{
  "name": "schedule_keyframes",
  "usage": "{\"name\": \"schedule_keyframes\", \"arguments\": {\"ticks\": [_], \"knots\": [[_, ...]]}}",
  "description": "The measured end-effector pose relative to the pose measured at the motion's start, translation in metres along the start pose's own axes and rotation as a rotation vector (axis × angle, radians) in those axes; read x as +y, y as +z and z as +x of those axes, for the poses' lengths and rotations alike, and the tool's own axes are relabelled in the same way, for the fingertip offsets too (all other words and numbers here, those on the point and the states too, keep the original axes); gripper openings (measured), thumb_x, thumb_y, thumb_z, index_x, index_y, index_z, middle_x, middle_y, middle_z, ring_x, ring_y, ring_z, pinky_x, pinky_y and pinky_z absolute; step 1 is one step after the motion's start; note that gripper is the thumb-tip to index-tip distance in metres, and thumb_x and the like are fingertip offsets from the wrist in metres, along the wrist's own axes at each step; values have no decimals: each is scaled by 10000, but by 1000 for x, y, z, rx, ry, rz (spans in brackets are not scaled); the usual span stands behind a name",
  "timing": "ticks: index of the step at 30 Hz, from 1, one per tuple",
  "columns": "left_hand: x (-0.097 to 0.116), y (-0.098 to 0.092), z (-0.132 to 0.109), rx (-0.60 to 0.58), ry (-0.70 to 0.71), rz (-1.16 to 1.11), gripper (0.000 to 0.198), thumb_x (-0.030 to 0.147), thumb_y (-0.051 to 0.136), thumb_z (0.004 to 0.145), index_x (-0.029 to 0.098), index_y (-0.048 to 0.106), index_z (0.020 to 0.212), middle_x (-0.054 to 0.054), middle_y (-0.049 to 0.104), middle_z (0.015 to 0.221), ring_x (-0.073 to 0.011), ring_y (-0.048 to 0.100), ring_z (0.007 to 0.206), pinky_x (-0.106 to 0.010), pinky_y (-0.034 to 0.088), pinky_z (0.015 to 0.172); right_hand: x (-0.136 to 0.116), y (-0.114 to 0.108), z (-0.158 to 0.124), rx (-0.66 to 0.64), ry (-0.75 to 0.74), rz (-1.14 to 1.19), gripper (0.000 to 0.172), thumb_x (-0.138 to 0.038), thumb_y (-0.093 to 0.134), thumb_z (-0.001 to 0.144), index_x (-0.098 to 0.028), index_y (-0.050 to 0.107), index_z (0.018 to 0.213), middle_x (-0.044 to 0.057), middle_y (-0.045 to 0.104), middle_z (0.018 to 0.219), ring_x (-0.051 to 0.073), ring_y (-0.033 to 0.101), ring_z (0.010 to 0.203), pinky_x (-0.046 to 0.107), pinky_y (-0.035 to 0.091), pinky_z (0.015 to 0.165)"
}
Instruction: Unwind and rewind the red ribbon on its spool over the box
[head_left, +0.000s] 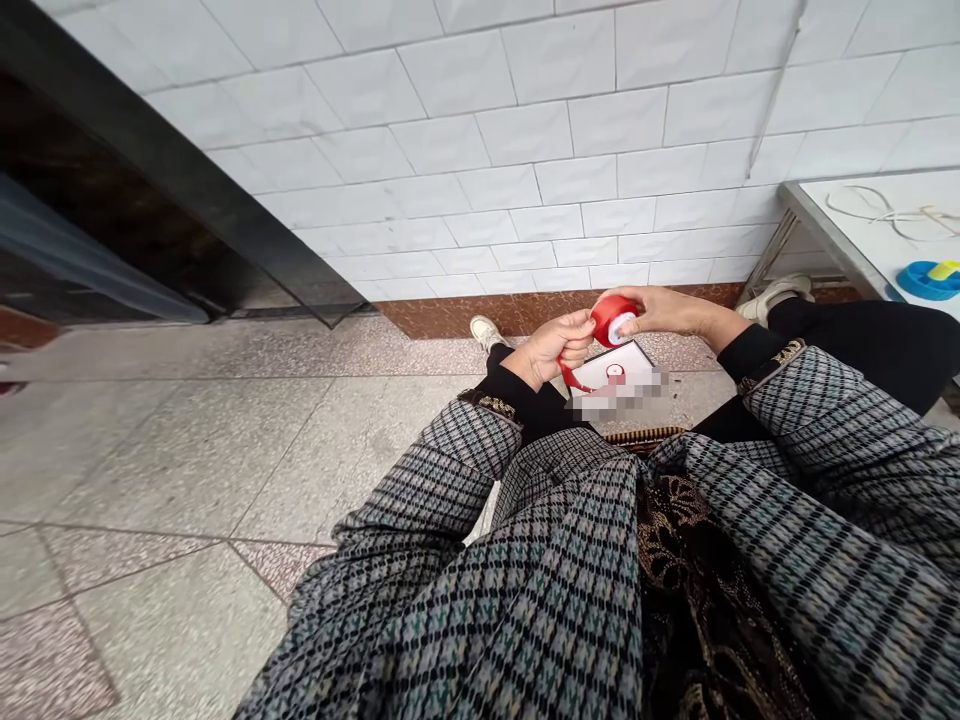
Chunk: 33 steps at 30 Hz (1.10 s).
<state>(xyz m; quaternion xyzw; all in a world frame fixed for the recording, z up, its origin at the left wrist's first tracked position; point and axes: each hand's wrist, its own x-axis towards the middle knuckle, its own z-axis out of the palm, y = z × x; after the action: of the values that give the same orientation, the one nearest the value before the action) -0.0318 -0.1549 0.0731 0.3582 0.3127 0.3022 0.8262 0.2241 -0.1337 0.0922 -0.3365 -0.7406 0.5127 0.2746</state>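
Above your lap, over the white box (634, 360), your right hand (664, 310) is closed round the red ribbon spool (613, 322), whose flat face is turned toward you. Just left of it, your left hand (551, 352) pinches the loose ribbon end (570, 378), which trails below the spool.

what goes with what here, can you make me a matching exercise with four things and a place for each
Things:
1. spool
2. ribbon end
3. white box
4. blue dish

Places:
a. on the table at the right
b. held in the right hand
c. just below both hands
d. pinched in the left hand

Pairs: 1-b, 2-d, 3-c, 4-a
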Motion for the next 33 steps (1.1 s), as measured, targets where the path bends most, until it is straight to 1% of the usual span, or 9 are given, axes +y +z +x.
{"name": "schedule_keyframes", "arguments": {"ticks": [3, 5, 8, 10, 13, 18, 22, 26, 33], "knots": [[3, 1, 0, -27, -42, 89, 345, 109, 862, 920, 214, 533, 906, 152, 335, 590, -7, 198, 375, -160, 38, 429, -8, -1, 0, 13, 23, -237, 454, -335, 1005, 746, -312, 865, 1177, 24, 849, 1134, 301, 756, 1087, 502, 613, 1092], [3, 7, -1, -18, -4, 111, 286, 122, 855, 939, 206, 582, 958, 149, 360, 592, -9, 202, 380, -159, 55, 429, -9, -3, -1, 54, 38, -277, 447, -324, 989, 740, -303, 858, 1168, 27, 848, 1109, 302, 758, 1064, 496, 621, 1060], [0, 19, -3, 74, 136, 108, 154, 152, 795, 1020, 200, 653, 1054, 155, 331, 563, -22, 200, 386, -158, 88, 430, -9, -9, -4, 137, 96, -191, 452, -306, 973, 719, -275, 835, 1148, 49, 842, 1075, 299, 760, 1011, 483, 662, 971], [-1, 24, -6, 168, 197, 108, 121, 152, 762, 1050, 193, 656, 1007, 155, 307, 547, -20, 196, 388, -152, 102, 431, -9, -14, -7, 179, 154, -104, 449, -299, 980, 699, -266, 817, 1116, 62, 834, 1052, 296, 758, 979, 468, 690, 900], [2, 24, -10, 250, 180, 91, 303, 136, 757, 1044, 195, 557, 824, 147, 288, 543, -6, 187, 388, -141, 98, 424, -8, -18, -9, 179, 207, -22, 459, -263, 1004, 657, -263, 800, 1067, 61, 822, 1037, 285, 760, 974, 434, 709, 858], [8, 21, -10, 208, 158, -27, 385, 103, 751, 1032, 207, 486, 773, 145, 264, 551, -4, 181, 391, -132, 101, 413, -2, -18, -8, 155, 205, 78, 498, -247, 1029, 650, -260, 799, 1092, 45, 820, 1058, 266, 769, 998, 414, 723, 885], [1, 26, -8, 188, 159, -34, 406, 124, 719, 1074, 206, 484, 753, 139, 270, 535, -2, 182, 381, -140, 88, 415, 8, -19, -8, 142, 163, 177, 514, -314, 1054, 682, -267, 810, 1132, 51, 831, 1108, 272, 780, 1043, 435, 734, 919], [-6, 30, -4, 190, 186, 3, 386, 130, 646, 1119, 188, 535, 754, 132, 280, 518, -4, 178, 376, -143, 86, 416, 13, -22, -8, 111, 152, 259, 552, -338, 1086, 689, -265, 820, 1167, 62, 838, 1117, 284, 792, 1090, 441, 732, 955], [-19, 29, 5, 143, 170, -76, 355, 236, 768, 1082, 187, 557, 801, 157, 263, 542, -5, 163, 383, -136, 108, 413, 8, -22, -10, 109, 117, 399, 645, -384, 1158, 655, -244, 801, 1173, 58, 863, 1100, 249, 817, 1033, 375, 740, 892]]}}
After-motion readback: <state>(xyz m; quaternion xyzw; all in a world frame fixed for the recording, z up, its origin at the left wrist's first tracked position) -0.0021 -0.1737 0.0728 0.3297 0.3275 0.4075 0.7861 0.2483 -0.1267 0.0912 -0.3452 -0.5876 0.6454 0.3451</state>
